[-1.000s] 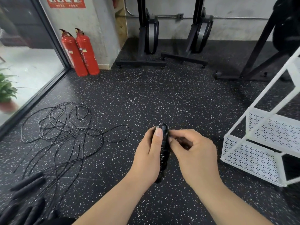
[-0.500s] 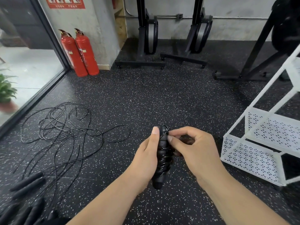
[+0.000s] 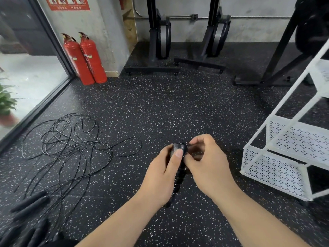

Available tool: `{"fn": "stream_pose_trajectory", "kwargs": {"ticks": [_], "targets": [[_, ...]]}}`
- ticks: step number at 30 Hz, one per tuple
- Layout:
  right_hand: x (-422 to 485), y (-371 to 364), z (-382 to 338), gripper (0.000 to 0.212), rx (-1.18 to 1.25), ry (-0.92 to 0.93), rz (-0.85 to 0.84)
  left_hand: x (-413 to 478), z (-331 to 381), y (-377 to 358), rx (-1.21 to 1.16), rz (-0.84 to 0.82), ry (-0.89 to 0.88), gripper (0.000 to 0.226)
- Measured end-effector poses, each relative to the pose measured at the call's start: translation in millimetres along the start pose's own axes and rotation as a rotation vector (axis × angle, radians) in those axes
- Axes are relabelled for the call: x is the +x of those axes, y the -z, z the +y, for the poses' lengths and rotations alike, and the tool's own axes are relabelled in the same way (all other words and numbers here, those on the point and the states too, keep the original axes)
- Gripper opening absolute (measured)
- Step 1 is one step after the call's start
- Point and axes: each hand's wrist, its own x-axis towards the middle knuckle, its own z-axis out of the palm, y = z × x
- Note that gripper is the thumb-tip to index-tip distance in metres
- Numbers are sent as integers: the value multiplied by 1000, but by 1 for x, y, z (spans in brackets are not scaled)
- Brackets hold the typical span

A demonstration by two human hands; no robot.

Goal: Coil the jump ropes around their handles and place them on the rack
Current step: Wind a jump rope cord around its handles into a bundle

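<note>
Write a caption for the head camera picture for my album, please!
Left hand grips a coiled jump rope while the right hand pinches its top, beside a white rack.

two red fire extinguishers [image 3: 85, 59] stand by the wall; potted plant [image 3: 6, 102] outside.

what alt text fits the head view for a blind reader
A left hand grips a black jump rope coiled round its handles while the right hand pinches at its top end. Loose black ropes lie tangled on the speckled floor to the left; a white perforated rack stands to the right.
</note>
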Motion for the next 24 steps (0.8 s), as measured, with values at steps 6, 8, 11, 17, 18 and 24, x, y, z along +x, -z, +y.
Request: {"fn": "stream_pose_trajectory", "kwargs": {"ticks": [6, 8, 11, 17, 18, 24], "targets": [[-4, 3, -5, 31, -80, 76, 49, -3, 6, -3, -5, 34, -48, 51], [-5, 4, -8, 32, -92, 94, 61, -2, 7, -4, -47, 47, -31, 49], [-6, 6, -12, 33, -106, 141, 77, 0, 9, -4, -135, 14, 36, 34], [-18, 5, -18, 36, -79, 245, 125, 4, 20, 9, -164, -63, -9, 13], [-21, 4, -18, 35, -58, 257, 134, 5, 20, 10, -136, -58, -33, 14], [-29, -4, -20, 31, 113, 241, 140, 6, 19, 14, -197, -3, -10, 17]]}}
